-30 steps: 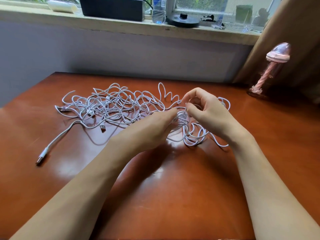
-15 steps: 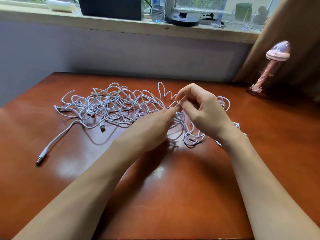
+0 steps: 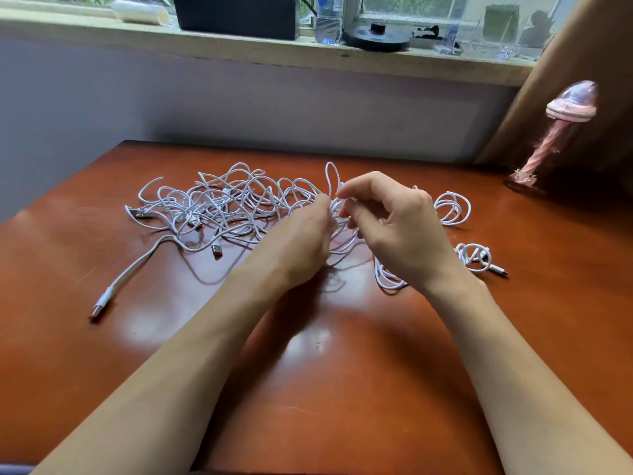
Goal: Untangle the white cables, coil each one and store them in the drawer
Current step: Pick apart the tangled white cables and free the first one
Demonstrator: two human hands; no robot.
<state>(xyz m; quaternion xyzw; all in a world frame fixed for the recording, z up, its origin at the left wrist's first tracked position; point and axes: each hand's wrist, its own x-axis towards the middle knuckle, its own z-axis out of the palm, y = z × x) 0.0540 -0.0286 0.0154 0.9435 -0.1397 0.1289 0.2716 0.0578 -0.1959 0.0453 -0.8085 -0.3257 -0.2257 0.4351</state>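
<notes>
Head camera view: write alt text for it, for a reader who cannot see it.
A person's left grip and right grip pinch strands in a tangle of white cables spread on a glossy brown table. One loose plug trails toward the near left; a pink ornament stands at the far right.
</notes>
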